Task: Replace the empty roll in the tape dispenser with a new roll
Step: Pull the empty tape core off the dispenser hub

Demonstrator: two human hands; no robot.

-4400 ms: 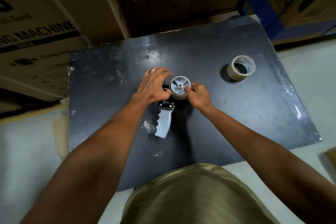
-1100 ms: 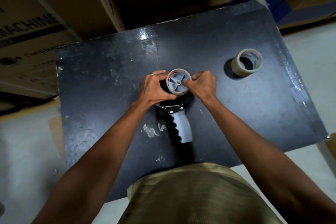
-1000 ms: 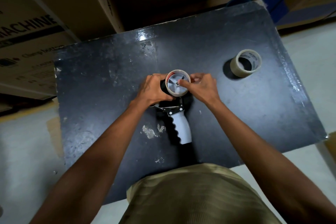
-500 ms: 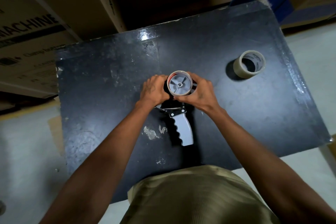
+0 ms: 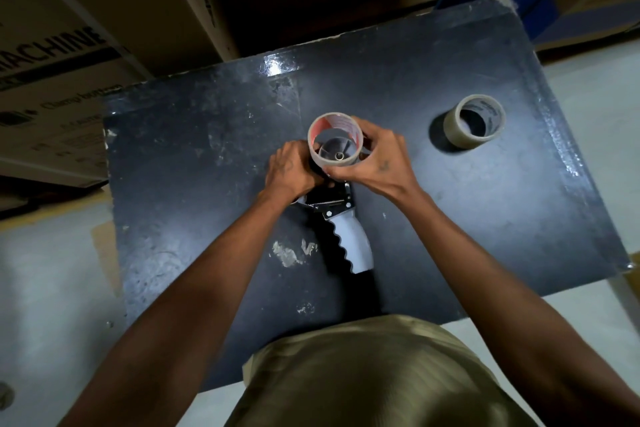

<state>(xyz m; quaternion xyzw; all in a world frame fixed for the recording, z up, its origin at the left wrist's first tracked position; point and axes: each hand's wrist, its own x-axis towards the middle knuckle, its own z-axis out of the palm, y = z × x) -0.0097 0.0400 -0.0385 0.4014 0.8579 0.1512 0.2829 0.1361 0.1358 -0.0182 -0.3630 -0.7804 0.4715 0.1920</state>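
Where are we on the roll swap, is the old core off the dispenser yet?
Nearly. The right hand grips the empty core, raised above the grey hub, which shows through it. The left hand holds the tape dispenser on the black board. Still left: set the core aside and fit the new roll, untouched at far right.

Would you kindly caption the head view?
Right hand lifts empty roll off tape dispenser; left hand steadies it.

A scuffed black bench with pale scrape marks stands on a light floor — behind it, stacked brown cardboard boxes, one printed with large dark letters.
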